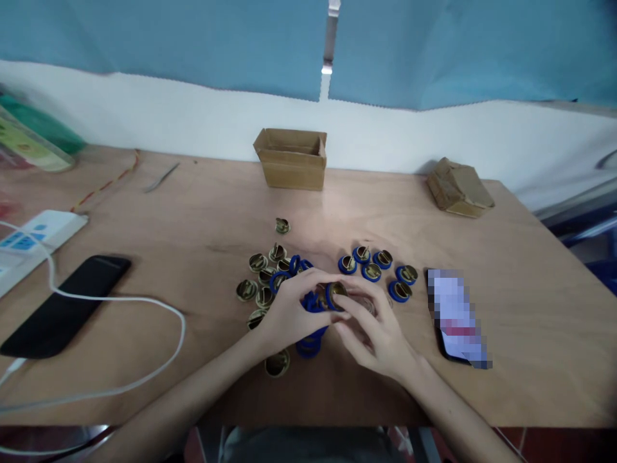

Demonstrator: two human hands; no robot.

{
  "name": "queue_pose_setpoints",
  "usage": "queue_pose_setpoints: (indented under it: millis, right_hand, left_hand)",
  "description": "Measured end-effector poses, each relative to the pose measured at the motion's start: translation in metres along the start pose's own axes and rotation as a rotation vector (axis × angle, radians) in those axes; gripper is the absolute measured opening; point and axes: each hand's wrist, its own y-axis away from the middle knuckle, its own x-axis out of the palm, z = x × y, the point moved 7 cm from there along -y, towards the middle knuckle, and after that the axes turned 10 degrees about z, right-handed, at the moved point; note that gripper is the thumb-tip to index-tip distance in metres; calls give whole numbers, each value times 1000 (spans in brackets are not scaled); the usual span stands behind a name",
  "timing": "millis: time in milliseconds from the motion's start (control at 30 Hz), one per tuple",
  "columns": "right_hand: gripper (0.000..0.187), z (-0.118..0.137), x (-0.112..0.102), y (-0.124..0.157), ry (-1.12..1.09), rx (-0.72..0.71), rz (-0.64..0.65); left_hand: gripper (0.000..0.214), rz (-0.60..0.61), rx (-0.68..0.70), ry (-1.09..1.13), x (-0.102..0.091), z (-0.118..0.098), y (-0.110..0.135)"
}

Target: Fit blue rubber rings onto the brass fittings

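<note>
Between my two hands is a round brass-coloured metal piece with a blue ring (330, 297) around its edge. My left hand (299, 308) grips it from the left with thumb and fingers, and my right hand (373, 321) closes on it from the right. Under and beside my left hand lie loose blue rings (308, 348) in a pile, partly hidden by the hand. To its left are several round metal pieces (247, 290) with a raised bar on top and no blue ring. Beyond my right hand sit several metal pieces with blue rings (371, 272).
An open cardboard box (293, 172) stands at the back, and a crumpled cardboard box (460, 188) at the back right. A phone (456, 315) lies on the right. On the left are a black phone (67, 305), a white cable (183, 328) and a power strip (43, 241).
</note>
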Motion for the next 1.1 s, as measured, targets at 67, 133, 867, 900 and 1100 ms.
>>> queue_pose_setpoints:
  millis: [67,133,867,900,1100]
  right_hand:
    - [46,-2,1,0,-19,24,23]
    - [48,-4,0,-1,-27,39,31]
    - [49,-6,-1,-4,-10,71,62]
    - [48,-6,0,-4,-23,78,74]
    - [35,-10,-8,-5,-126,148,49]
  left_hand:
    - [45,47,-71,175,4,8,-1]
    - [49,103,-123,337,8,13,-1]
    - [52,150,-150,425,9,15,-3]
    - [51,147,-158,416,8,15,-3]
    - [40,12,-159,208,-1,19,-1]
